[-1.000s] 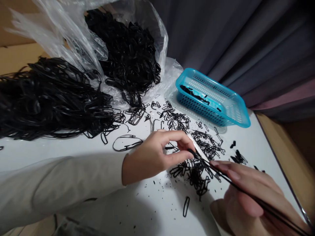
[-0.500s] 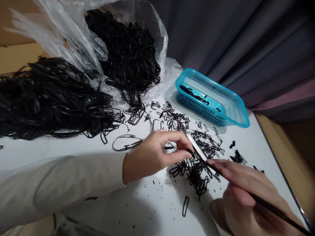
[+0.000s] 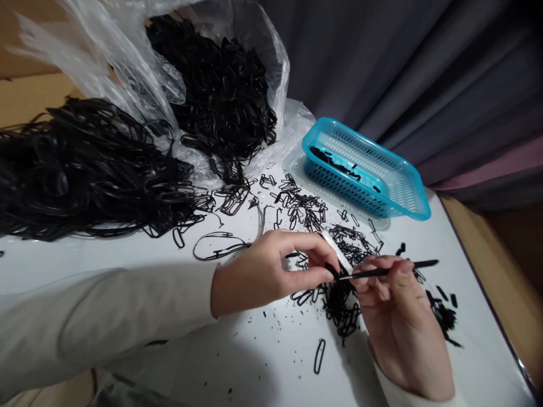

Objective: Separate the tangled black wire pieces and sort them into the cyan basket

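My left hand (image 3: 271, 268) is closed, pinching a small black rubber piece (image 3: 331, 271) between thumb and fingertips. My right hand (image 3: 407, 322) is turned palm up and grips a slim black tool (image 3: 373, 273) with a thin pale metal tip. That tip meets the rubber piece at my left fingertips; whether it is a blade or tweezers I cannot tell. Just behind the fingertips lies a white strip (image 3: 337, 249). Beneath both hands a heap of small black rubber loops (image 3: 339, 308) covers the white table (image 3: 254, 362).
A blue plastic basket (image 3: 407, 192) with some black bits inside stands at the back right. At the left lies a large pile of black rubber strips (image 3: 85, 169). More fill a clear plastic bag (image 3: 275, 85). Small black pieces (image 3: 443, 316) lie near the right edge.
My right hand has moved left and up and rolled palm up, with the tool now lying nearly level. Dark pieces by the right edge are uncovered. My left hand has barely shifted.
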Available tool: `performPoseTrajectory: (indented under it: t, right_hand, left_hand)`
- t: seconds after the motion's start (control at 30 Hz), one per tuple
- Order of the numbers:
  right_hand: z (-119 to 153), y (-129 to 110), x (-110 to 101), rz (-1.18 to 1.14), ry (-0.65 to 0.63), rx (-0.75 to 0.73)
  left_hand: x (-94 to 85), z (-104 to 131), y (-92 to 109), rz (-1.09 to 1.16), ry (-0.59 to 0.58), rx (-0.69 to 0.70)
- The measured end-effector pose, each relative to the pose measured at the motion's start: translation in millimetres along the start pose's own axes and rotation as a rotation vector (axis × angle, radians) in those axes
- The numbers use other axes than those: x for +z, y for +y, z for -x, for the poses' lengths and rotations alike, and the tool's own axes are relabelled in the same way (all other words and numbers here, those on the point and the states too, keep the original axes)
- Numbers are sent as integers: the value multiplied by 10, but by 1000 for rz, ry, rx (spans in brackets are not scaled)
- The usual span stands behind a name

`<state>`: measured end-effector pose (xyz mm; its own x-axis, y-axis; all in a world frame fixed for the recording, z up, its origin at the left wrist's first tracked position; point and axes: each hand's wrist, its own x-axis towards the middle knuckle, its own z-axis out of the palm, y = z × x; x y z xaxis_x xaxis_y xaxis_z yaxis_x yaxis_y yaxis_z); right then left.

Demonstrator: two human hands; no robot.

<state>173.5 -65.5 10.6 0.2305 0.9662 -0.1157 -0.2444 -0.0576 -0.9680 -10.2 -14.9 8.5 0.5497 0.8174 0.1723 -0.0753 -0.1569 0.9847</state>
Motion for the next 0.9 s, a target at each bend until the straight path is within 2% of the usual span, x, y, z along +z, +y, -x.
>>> performPoseTrajectory:
  t: [0.07,0.13,0.37,0.53,0.7,0.9]
  right_hand:
    - [-6,4,-10,-26,4,11]
    - [-7,16,-23,-17,20,-61]
    - [38,64,32,134,41,-604]
    - [38,91,88,223,-9,-854]
    - [-10,118,81,235,-19,-944]
    - [10,105,72,228,-16,-860]
  left_hand:
    - [-1,-2,-7,-3,7,-9]
    - [-2,-4,-15,-10,12,-26]
    - [0,4,-8,-1,4,-61]
    - [2,15,4,12,6,-81]
    - [1,10,-17,16,9,-76]
    - [7,1,-5,-8,36,-83]
